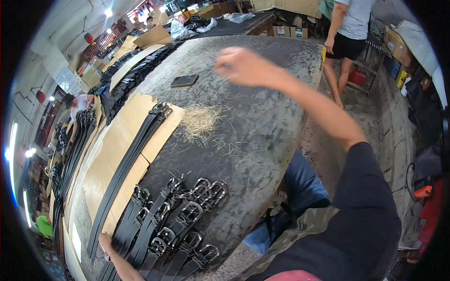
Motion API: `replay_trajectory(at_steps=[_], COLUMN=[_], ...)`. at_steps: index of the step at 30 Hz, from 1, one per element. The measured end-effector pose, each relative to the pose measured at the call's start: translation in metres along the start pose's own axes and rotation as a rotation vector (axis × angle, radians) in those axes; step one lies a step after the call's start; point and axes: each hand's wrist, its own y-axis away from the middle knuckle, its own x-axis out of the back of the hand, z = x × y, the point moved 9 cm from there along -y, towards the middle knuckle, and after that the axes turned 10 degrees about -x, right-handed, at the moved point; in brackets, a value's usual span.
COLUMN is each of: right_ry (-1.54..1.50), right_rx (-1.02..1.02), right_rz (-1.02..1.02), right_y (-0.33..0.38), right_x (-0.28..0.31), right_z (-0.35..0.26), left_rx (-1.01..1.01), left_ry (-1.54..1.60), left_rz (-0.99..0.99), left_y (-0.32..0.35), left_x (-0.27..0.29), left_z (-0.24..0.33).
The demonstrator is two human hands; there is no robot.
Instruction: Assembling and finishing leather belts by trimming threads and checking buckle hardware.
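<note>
A bundle of black belts [129,166] lies lengthwise over flat cardboard [105,175], with the buckles at its far end. My left hand [106,241] is down at the near end of this bundle, touching or right beside the straps. Its fingers are too small and partly hidden to read their grip. To its right, several more black belts [140,241] lie in groups, their silver buckles [191,212] clustered on the dark table. My right hand [236,65] is raised over the far part of the table, smeared by motion, and the fingers cannot be made out clearly.
A heap of thin pale strands [200,122] is spread on the table [262,126] beside the cardboard. Behind it lies a dark phone [184,81]. More black straps [131,70] line the far left. One person [349,28] stands at the far right; another [79,105] bends over belts at left.
</note>
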Motion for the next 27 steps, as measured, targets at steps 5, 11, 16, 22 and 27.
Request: replay_trajectory(at_steps=[5, 11, 16, 22, 27], right_ry=[0.202, 0.251, 0.231, 0.136, -0.349], right_rx=[-0.358, -0.513, -0.411, -0.497, -0.615], right_rz=[-0.462, -0.705, -0.638, -0.700, -0.440], right_y=[0.121, 0.173, 0.176, 0.177, 0.182], right_x=[0.036, 0.029, 0.015, 0.033, 0.070], right_z=[0.185, 0.236, 0.237, 0.244, 0.247], left_rx=[0.327, 0.168, -0.339, -0.779, -0.794], left_ry=[0.763, 1.228, 1.376, 1.103, 0.807], left_rz=[0.528, 0.459, 0.371, 0.551, 0.078], left_y=[-0.005, 0.045, 0.180, 0.352, 0.387], left_x=[0.096, 0.237, 0.331, 0.348, 0.268], left_z=[-0.056, 0.124, 0.304, 0.532, 0.640])
